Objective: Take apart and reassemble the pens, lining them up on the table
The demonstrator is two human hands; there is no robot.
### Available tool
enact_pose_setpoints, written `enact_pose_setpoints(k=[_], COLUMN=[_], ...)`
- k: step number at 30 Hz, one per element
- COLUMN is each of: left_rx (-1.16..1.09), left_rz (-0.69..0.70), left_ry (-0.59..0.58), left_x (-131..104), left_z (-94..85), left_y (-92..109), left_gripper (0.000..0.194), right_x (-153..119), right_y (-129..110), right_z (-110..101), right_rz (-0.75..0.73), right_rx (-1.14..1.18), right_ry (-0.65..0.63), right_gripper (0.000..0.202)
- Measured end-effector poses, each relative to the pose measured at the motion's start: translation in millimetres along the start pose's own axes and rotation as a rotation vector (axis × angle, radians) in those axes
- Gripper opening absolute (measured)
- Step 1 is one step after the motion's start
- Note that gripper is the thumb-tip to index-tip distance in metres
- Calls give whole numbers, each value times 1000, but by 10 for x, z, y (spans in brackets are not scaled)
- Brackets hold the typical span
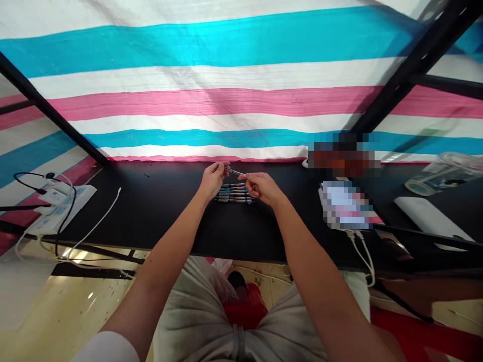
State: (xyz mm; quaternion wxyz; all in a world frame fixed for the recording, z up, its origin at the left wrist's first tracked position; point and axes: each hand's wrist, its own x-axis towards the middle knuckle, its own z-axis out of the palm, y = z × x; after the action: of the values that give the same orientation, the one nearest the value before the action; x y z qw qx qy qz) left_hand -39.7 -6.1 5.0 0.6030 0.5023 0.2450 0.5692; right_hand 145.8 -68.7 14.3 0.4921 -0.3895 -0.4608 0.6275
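Both bare hands meet over the black tabletop [166, 216], sharing one slim pen [236, 172]. Take that pen as the middle of a clock, with twelve pointing away from the person. The left hand [216, 178] is closed in a pinch, thumb and fingertips nipping the pen's darker end at ten. The right hand [263, 186] pinches the paler end at four, thumb against forefinger, the other fingers curled in. At six, just nearer the person, a row of pens [234, 193] lies side by side, partly behind the right hand. Out between eight and nine sits a white power strip [71, 208] with plugs and cables. Between three and four there's a blurred-out pale device [345, 205]; a clear jar [426, 181] lies further off at three. Striped sheeting [211, 48] hangs at twelve.
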Motion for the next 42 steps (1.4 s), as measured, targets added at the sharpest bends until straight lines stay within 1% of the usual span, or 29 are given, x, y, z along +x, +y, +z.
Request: enact_pose_setpoints(k=[3,5,7,10,11,13,17,20,23,30,33,36,39,42], left_rx=[-128,-210,-263,-250,-228,-175,-113,-133,-167,-291,-311,-297,-269,-196], left_rz=[-105,-129,-128,-120,-120,-117,-88,-67,-76,-110,-132,-133,-112,-96], left_ry=[-76,-100,-94,-20,11,73,163,181,217,272,298,300,276,187], left_x=[-59,-91,-104,-90,-80,-63,-45,-41,-37,-36,-32,-23,-12,-13], left_z=[100,153,183,195,196,201,236,264,280,289,272,235,203,204], left_y=[102,158,187,178,166,140,109,107,111,124,111,78,59,77], left_gripper=[20,18,16,12,12,15,25,28,27,25,25,23,16,4], right_x=[1,-1,-13,-28,-24,-1,68,82,65,36,24,15,24,56], right_y=[-16,-30,-45,-40,-26,18,103,128,140,183,189,193,199,204], right_z=[-15,-13,1,29,36,48,73,101,132,210,246,267,242,168], right_rz=[41,75,108,123,101,3,-276,-396,-437,-433,-449,-462,-472,-491], right_rx=[6,12,8,-57,-94,-212,-625,-857,-979,-1183,-1236,-1243,-1154,-982], right_ry=[-7,-7,-24,-64,-67,-27,166,253,283,357,372,368,363,379], right_gripper=[37,37,36,36,36,34,29,27,28,28,28,27,28,30])
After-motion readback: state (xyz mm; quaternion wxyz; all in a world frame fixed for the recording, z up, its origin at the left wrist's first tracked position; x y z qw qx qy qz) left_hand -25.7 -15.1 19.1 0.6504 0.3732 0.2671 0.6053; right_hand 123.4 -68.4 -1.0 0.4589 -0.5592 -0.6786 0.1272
